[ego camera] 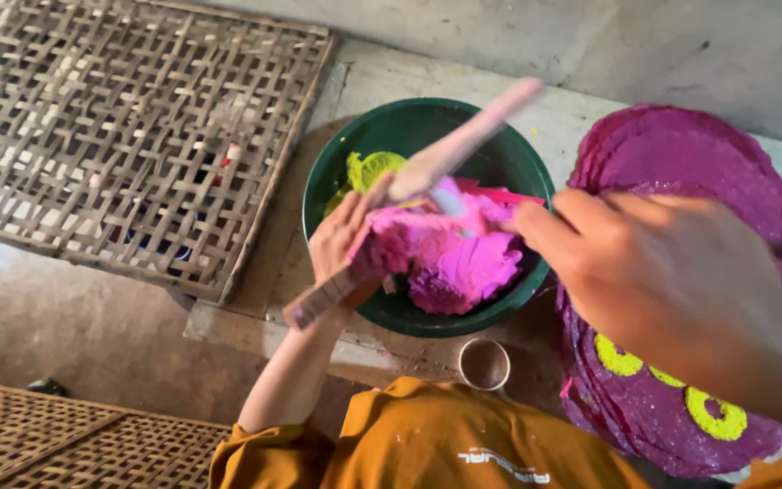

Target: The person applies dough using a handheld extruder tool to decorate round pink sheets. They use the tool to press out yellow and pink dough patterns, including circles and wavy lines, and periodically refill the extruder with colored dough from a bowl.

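Pink dough [463, 258] is heaped in the green bowl [518, 299] at centre, held by the left hand [341, 237] on a wooden paddle [409, 195]. The right hand [644, 263] is closed, seemingly pinching a stick. Scraping appears underway; steadying the paddle is judged necessary next.

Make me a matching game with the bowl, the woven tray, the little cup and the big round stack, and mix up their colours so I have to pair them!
Things:
1. bowl
2. woven tray
3. little cup
4. big round stack

Colours:
A. magenta with yellow rings
B. dark green
C. pale tan strips
D. brownish, seen from above

Pairs: 1-B, 2-C, 3-D, 4-A
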